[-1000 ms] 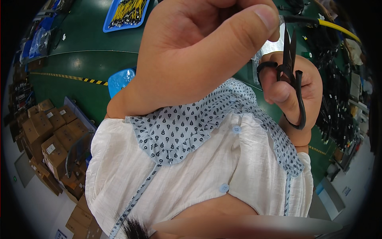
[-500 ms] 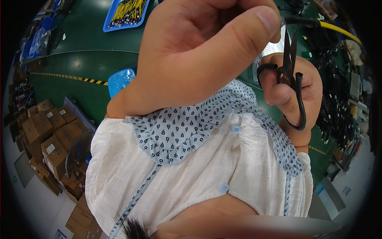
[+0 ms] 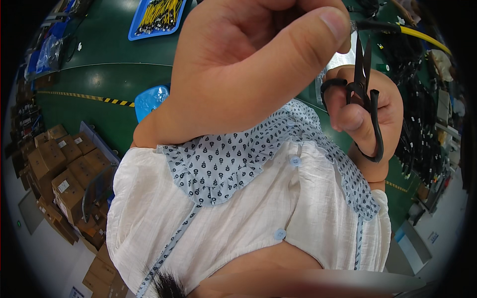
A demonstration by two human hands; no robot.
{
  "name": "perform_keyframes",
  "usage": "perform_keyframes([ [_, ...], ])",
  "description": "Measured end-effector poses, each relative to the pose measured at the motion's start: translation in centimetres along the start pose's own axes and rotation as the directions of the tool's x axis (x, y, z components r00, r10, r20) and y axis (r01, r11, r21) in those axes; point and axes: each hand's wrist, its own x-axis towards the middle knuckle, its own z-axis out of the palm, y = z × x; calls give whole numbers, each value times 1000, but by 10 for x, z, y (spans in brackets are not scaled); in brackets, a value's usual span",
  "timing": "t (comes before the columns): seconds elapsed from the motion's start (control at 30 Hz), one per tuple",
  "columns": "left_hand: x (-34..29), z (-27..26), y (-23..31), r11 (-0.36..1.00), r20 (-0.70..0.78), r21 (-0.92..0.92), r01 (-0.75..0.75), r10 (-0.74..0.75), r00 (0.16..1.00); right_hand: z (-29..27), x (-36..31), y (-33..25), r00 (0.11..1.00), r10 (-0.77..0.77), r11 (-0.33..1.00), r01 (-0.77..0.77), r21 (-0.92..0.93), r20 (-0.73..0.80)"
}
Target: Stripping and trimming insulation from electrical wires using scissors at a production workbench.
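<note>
Raised in the upper middle, my left hand [image 3: 248,74] pinches the end of a yellow cable [image 3: 423,37] between thumb and fingers. A black sleeve [image 3: 380,26] covers the cable next to the pinch, and the yellow part runs off to the right. The gripped tip is mostly hidden by my thumb. Below it, my right hand [image 3: 390,111] is closed on black-handled scissors [image 3: 361,84], with thumb and finger through the loops. The blades point up and stand slightly apart, their tips close under the black sleeve; whether they touch it I cannot tell.
On the green table [image 3: 114,44] lies a blue tray [image 3: 133,35] with several yellow-and-black cables. A smaller blue container [image 3: 149,102] sits beside my left forearm. Many black cables [image 3: 415,129] hang or lie at the right. Cardboard boxes [image 3: 69,174] are stacked at the left.
The scissors have shifted very slightly. My left hand and the cable look the same as before.
</note>
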Motion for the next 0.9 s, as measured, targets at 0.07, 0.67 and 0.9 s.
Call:
perform_keyframes([
  [0.07, 0, 0, 1, 1000, 3, -6, 3, -3, 1000, 2, 0, 0, 1000, 1, 1000, 0, 10, -11],
  [0.67, 0, -1, -5, 970, -1, 201, -137, 141, 990, 4, 1, -3, 999, -42, 999, 43, 29, -22],
  [0.9, 5, 7, 4, 966, -15, 167, -197, 202, 979, 3, 1, -7, 996, -81, 996, 79, -42, -45],
])
